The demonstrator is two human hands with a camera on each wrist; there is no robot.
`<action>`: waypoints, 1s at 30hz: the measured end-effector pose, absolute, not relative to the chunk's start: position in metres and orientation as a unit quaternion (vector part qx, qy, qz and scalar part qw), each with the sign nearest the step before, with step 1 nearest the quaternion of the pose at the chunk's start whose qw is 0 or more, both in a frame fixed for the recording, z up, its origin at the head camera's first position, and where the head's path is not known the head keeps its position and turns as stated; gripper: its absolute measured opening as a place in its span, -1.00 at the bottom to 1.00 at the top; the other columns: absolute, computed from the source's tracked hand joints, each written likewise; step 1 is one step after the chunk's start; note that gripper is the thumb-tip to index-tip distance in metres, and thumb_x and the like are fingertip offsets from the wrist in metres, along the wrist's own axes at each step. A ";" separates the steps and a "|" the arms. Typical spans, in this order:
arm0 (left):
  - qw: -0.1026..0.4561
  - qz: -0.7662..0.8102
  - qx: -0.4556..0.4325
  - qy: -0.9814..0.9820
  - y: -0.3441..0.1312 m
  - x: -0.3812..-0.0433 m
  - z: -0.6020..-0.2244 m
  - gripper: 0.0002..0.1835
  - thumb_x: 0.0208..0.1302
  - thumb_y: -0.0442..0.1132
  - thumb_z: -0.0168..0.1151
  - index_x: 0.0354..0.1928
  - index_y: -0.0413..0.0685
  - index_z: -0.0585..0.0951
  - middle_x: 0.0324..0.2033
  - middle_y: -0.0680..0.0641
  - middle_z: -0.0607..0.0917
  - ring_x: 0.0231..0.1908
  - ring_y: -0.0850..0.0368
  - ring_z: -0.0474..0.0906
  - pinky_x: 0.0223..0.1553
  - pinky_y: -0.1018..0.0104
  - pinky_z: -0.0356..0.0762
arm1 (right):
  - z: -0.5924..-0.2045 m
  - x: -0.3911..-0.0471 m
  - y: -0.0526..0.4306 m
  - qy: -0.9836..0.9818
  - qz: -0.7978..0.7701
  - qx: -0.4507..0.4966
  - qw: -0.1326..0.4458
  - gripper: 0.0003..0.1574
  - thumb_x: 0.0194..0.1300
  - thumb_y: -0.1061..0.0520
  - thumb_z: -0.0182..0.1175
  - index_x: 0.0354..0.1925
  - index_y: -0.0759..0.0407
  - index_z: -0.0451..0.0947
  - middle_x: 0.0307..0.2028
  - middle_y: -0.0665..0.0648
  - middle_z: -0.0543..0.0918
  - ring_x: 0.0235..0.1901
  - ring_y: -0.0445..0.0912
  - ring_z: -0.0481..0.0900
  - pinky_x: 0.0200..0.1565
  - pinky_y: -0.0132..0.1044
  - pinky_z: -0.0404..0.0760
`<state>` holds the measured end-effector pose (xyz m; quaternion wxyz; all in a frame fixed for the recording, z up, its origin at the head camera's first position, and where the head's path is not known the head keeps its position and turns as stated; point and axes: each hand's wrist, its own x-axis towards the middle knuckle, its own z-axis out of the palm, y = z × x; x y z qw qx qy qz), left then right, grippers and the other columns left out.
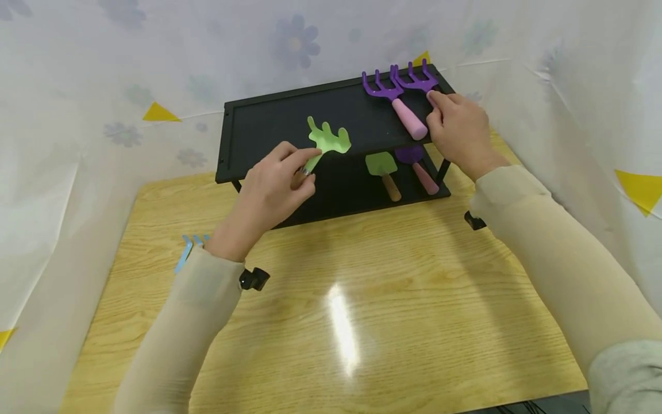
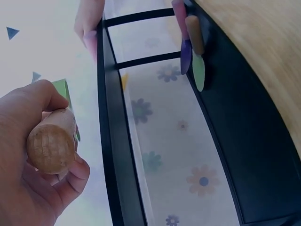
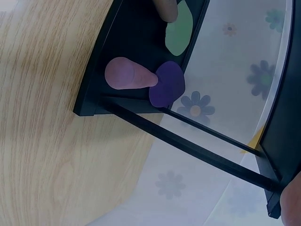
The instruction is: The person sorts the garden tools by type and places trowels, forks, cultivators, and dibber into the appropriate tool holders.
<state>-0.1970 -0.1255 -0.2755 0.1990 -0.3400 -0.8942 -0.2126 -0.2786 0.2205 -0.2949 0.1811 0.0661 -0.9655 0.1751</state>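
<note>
My left hand (image 1: 274, 184) grips a green hand rake (image 1: 328, 141) by its wooden handle, tines up, over the front edge of the black two-tier rack (image 1: 279, 123). In the left wrist view the round end of that wooden handle (image 2: 51, 148) faces the camera. At the top tier's right end, my right hand (image 1: 460, 129) holds a purple hand rake (image 1: 423, 84), its fingers hiding most of the handle. Just left of it, a second purple rake with a pink handle (image 1: 408, 119) lies on the top tier, the two heads overlapping in this view.
On the lower tier lie a green trowel (image 1: 381, 165) with a wooden handle and a purple trowel with a pink handle (image 1: 425, 179). Blue tines (image 1: 185, 256) show on the wooden table (image 1: 403, 299), partly behind my left forearm. Flowered sheeting (image 1: 331, 40) surrounds the table.
</note>
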 end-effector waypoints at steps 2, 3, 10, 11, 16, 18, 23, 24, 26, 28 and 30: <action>0.180 -0.216 -0.316 -0.906 -0.122 -0.202 -0.272 -0.60 0.31 -0.20 0.12 0.19 0.04 0.56 -0.21 -0.04 0.52 -0.51 0.20 0.36 -0.51 0.29 0.32 | -0.295 -0.279 0.220 -0.966 0.175 0.066 0.181 -0.41 0.47 0.05 -0.29 0.39 0.08 0.29 0.22 0.30 0.45 0.13 0.28 0.43 0.11 0.23 0.36; 0.170 -0.216 -0.304 -0.912 -0.120 -0.204 -0.270 -0.59 0.31 -0.18 0.12 0.20 0.06 0.55 -0.21 -0.02 0.51 -0.49 0.20 0.36 -0.50 0.29 0.33 | -0.296 -0.279 0.221 -0.966 0.174 0.066 0.180 -0.41 0.47 0.05 -0.29 0.38 0.08 0.29 0.22 0.30 0.45 0.12 0.28 0.43 0.11 0.23 0.36; 0.125 -0.203 -0.241 -0.941 -0.103 -0.224 -0.259 -0.57 0.33 -0.12 0.08 0.23 0.11 0.51 -0.17 -0.02 0.50 -0.37 0.15 0.40 -0.43 0.28 0.42 | -0.297 -0.278 0.222 -0.964 0.172 0.066 0.190 -0.41 0.47 0.06 -0.27 0.37 0.08 0.30 0.20 0.30 0.47 0.11 0.27 0.45 0.10 0.22 0.38; 0.121 -0.199 -0.234 -0.944 -0.101 -0.228 -0.258 -0.57 0.33 -0.11 0.08 0.23 0.11 0.51 -0.16 -0.03 0.50 -0.36 0.14 0.41 -0.42 0.26 0.44 | -0.297 -0.277 0.222 -0.964 0.172 0.066 0.193 -0.42 0.47 0.05 -0.27 0.37 0.07 0.31 0.20 0.29 0.47 0.11 0.27 0.45 0.09 0.22 0.38; 0.094 -0.182 -0.208 -0.957 -0.088 -0.245 -0.252 -0.56 0.35 -0.10 0.02 0.25 0.10 0.49 -0.10 -0.05 0.52 -0.33 0.11 0.42 -0.37 0.20 0.48 | -0.297 -0.276 0.222 -0.963 0.174 0.064 0.197 -0.42 0.46 0.05 -0.27 0.37 0.07 0.32 0.19 0.29 0.48 0.10 0.27 0.46 0.08 0.22 0.39; 0.078 -0.179 -0.196 -0.961 -0.083 -0.251 -0.250 -0.55 0.35 -0.10 0.00 0.27 0.11 0.48 -0.08 -0.06 0.52 -0.32 0.09 0.43 -0.40 0.19 0.47 | -0.298 -0.276 0.222 -0.963 0.175 0.063 0.196 -0.41 0.46 0.05 -0.27 0.37 0.06 0.31 0.19 0.29 0.48 0.09 0.27 0.46 0.08 0.22 0.39; 0.044 -0.171 -0.158 -0.972 -0.071 -0.265 -0.247 -0.52 0.38 -0.10 -0.04 0.33 0.12 0.42 0.01 -0.07 0.51 -0.25 0.06 0.44 -0.39 0.18 0.46 | -0.298 -0.275 0.220 -0.963 0.175 0.059 0.194 -0.41 0.46 0.05 -0.27 0.37 0.06 0.31 0.20 0.28 0.48 0.09 0.28 0.46 0.08 0.21 0.39; 0.039 -0.168 -0.150 -0.974 -0.070 -0.268 -0.246 -0.51 0.39 -0.09 -0.04 0.34 0.11 0.40 0.02 -0.07 0.51 -0.22 0.06 0.44 -0.36 0.18 0.47 | -0.298 -0.274 0.220 -0.964 0.175 0.058 0.193 -0.41 0.46 0.05 -0.27 0.37 0.06 0.31 0.20 0.28 0.48 0.10 0.28 0.46 0.09 0.21 0.39; 0.028 -0.161 -0.137 -0.977 -0.066 -0.273 -0.244 -0.51 0.41 -0.09 -0.06 0.35 0.10 0.39 0.04 -0.08 0.50 -0.16 0.05 0.43 -0.30 0.17 0.48 | -0.298 -0.274 0.219 -0.963 0.175 0.059 0.196 -0.41 0.46 0.05 -0.26 0.37 0.07 0.32 0.19 0.29 0.49 0.09 0.28 0.47 0.08 0.21 0.40; 0.017 -0.160 -0.126 -0.979 -0.063 -0.277 -0.243 -0.52 0.43 -0.09 -0.07 0.36 0.08 0.38 0.05 -0.09 0.49 -0.14 0.04 0.42 -0.27 0.17 0.46 | -0.297 -0.273 0.218 -0.963 0.173 0.060 0.198 -0.42 0.46 0.05 -0.26 0.36 0.08 0.33 0.18 0.29 0.49 0.08 0.28 0.47 0.08 0.21 0.40; 0.003 -0.160 -0.117 -0.980 -0.059 -0.281 -0.241 -0.52 0.43 -0.09 -0.08 0.35 0.07 0.38 0.07 -0.09 0.48 -0.15 0.05 0.42 -0.30 0.19 0.46 | -0.297 -0.273 0.218 -0.963 0.172 0.061 0.200 -0.42 0.46 0.06 -0.25 0.36 0.08 0.33 0.18 0.29 0.49 0.08 0.28 0.47 0.08 0.20 0.40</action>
